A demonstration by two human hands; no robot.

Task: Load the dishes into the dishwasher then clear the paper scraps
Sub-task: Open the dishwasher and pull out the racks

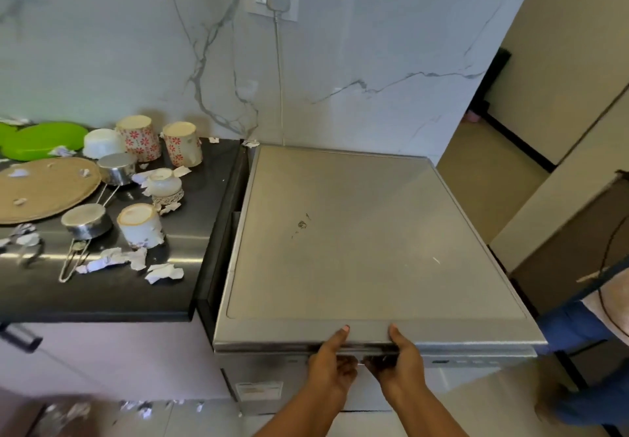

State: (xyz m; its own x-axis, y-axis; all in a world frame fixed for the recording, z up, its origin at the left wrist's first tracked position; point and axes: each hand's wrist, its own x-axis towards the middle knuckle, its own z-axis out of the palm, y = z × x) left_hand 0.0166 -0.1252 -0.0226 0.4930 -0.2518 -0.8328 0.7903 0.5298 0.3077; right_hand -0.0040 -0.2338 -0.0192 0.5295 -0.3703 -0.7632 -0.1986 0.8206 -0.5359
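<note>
Right at the front lip of the dishwasher [357,232], the left hand [332,361] and right hand [398,360] are gripping the door handle [360,348] side by side, thumbs lying on top, fingers curling underneath; opening the door seems to be the step in hand, and it is looking closed; next it is likely needing a steady pull toward the person; up and left of the hands, well apart, floral cups [139,142], steel strainers [86,220] and paper scraps [163,273] are waiting on the black countertop [102,297].

Silver-grey dishwasher [357,232], black counter [102,293], green plates [44,140], red-flowered cups [139,142]
</note>
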